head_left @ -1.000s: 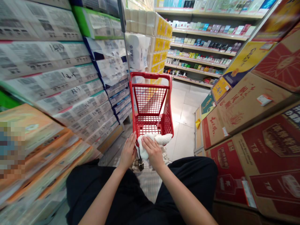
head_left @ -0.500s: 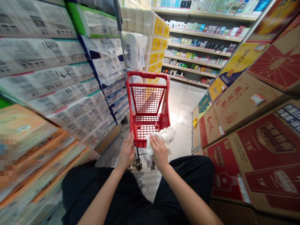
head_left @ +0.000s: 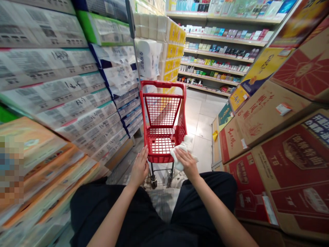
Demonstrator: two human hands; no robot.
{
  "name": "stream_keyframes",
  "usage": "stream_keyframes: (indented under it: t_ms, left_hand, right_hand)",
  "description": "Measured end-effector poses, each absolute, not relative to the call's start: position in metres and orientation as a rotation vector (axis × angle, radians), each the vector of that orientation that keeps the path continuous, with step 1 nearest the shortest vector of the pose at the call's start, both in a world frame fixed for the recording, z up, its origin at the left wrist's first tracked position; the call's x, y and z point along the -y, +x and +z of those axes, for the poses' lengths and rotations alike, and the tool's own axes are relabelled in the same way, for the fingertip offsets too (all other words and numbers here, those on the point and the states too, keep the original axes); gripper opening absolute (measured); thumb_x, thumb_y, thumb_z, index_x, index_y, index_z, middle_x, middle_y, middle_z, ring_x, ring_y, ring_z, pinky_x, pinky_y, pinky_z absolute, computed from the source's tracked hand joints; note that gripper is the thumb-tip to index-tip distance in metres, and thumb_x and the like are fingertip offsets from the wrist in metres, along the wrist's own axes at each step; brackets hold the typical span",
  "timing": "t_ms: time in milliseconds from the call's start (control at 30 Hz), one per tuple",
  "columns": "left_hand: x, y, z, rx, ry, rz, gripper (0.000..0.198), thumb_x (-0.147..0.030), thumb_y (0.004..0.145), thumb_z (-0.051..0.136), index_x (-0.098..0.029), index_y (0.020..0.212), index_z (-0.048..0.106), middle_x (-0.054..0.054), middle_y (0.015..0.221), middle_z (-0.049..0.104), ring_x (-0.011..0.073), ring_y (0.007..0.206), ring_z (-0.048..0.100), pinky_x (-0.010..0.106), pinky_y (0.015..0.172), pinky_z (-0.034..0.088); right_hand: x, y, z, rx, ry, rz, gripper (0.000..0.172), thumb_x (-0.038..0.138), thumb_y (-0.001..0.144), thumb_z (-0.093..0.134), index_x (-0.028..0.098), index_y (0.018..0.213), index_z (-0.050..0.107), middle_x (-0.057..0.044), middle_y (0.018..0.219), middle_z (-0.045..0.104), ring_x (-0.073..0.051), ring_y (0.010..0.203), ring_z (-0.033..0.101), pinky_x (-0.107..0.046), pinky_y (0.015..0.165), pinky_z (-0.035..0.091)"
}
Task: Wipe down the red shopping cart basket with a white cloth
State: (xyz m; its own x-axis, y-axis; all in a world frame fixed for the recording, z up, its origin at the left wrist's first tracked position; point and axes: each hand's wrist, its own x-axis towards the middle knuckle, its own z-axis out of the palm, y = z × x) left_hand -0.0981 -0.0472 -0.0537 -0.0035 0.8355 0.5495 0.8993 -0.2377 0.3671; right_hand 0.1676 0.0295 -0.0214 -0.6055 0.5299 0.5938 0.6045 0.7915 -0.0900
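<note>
The white cloth (head_left: pixel 186 142) looks soft and light, easy to take at any loose fold; it sits at 4 o'clock on the red shopping cart's (head_left: pixel 162 83) rim, under the right hand's (head_left: pixel 186 163) bent fingers, while the left hand (head_left: pixel 139 168) lies open at 7 o'clock.

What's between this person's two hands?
Between the left hand and the right hand with its white cloth sits the red shopping trolley's basket, in the head view.
</note>
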Motion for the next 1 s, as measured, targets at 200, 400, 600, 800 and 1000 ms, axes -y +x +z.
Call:
stream_keyframes:
  t_ms: [200,400,600,800,1000]
  left_hand:
    - [0.047,-0.097,-0.054,1.882,-2.141,-1.099,0.075,-0.005,0.088,0.038,-0.023,0.155,0.012,0.011,0.159,0.029,0.0239,0.147,0.025,0.050,0.117,0.031]
    - [0.050,-0.100,-0.056,1.878,-2.174,-1.110,0.076,-0.006,0.087,0.039,-0.023,0.156,0.010,0.012,0.159,0.027,0.0252,0.148,0.024,0.052,0.117,0.030]
    - [0.053,-0.104,-0.054,1.882,-2.234,-1.076,0.078,-0.010,0.087,0.044,-0.021,0.156,0.008,0.014,0.160,0.026,0.0258,0.148,0.023,0.052,0.117,0.028]
    - [0.049,-0.098,-0.052,1.885,-2.151,-1.049,0.074,-0.004,0.089,0.036,-0.023,0.155,0.010,0.012,0.158,0.031,0.0221,0.148,0.025,0.048,0.117,0.031]
    - [0.047,-0.096,-0.055,1.883,-2.141,-1.095,0.075,-0.004,0.088,0.038,-0.023,0.156,0.010,0.010,0.159,0.028,0.0232,0.147,0.025,0.049,0.117,0.030]
  right_hand:
    - [-0.033,0.179,-0.020,2.254,-0.912,-0.148,0.042,0.017,0.098,0.044,0.024,0.138,0.053,-0.007,0.132,0.064,-0.020,0.124,0.058,-0.043,0.113,0.035]
    - [0.007,0.074,-0.028,2.285,-0.978,-0.084,0.046,0.011,0.095,0.044,0.019,0.140,0.050,-0.007,0.140,0.057,-0.022,0.130,0.052,-0.041,0.111,0.039]
    - [0.012,0.038,-0.025,2.339,-0.884,-0.077,0.042,0.017,0.097,0.046,0.017,0.139,0.051,-0.008,0.142,0.054,-0.021,0.131,0.051,-0.041,0.111,0.040]
    - [-0.020,0.144,-0.025,2.317,-0.762,-0.198,0.038,0.016,0.100,0.042,0.022,0.135,0.056,-0.007,0.135,0.061,-0.019,0.131,0.052,-0.038,0.111,0.038]
    - [-0.038,0.191,-0.019,2.278,-0.819,-0.214,0.037,0.018,0.100,0.045,0.023,0.134,0.057,-0.006,0.130,0.065,-0.020,0.123,0.059,-0.042,0.114,0.035]
